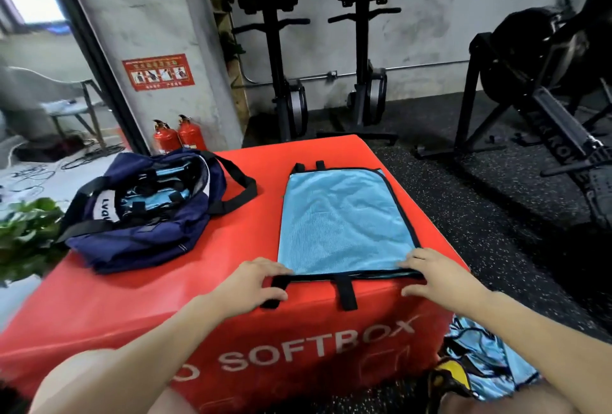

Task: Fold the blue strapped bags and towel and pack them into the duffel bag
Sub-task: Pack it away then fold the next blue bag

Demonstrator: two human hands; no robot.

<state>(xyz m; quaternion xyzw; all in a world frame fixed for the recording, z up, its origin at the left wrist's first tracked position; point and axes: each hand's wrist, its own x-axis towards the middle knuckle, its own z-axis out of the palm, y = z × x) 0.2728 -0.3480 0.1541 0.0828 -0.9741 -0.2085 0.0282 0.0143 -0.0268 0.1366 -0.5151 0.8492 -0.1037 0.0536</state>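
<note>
2 hands work the near edge of a blue bag (344,221) lying flat on a red box (165,307). The left hand (255,284) pinches the bag's near-left corner, fingers on top of the black hem and thumb curled under onto a black strap (276,291) that hangs over the box's front face. The right hand (437,276) holds the near-right corner the same way, fingers laid over the hem and thumb tucked below the edge. Between the 2 grips a 2nd strap (346,292) drops down the front of the box. Away from the hands, the bag stretches flat toward the far side, where 2 short strap loops (309,166) poke out past its far edge.

Left of the left hand and farther back, the navy duffel (145,211) sits open on the box, apart from the flat bag, with blue fabric and black straps already inside it. Below the right forearm, more blue cloth (486,360) lies crumpled on the floor beside the box. A green plant (26,234) shows at the far left, and 2 red extinguishers (178,137) stand behind the duffel.
</note>
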